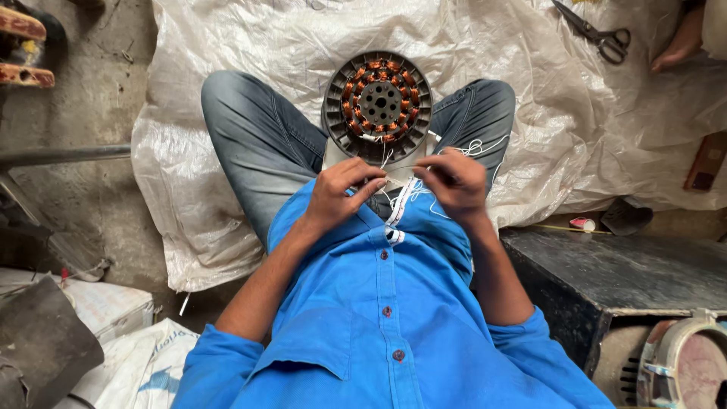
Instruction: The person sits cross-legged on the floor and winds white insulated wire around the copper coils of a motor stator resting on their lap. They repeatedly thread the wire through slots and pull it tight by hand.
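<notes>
Both hands' fingers (362,184) pinch white thread (405,193) just below the copper-wound stator (378,104).

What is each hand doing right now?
Left hand: fingers pinched shut on the white thread.
Right hand: closed, pinching the same thread.

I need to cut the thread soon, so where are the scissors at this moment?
In the head view the scissors lie at the top right on the white woven sheet, far beyond the right hand, beside another person's hand.
</notes>
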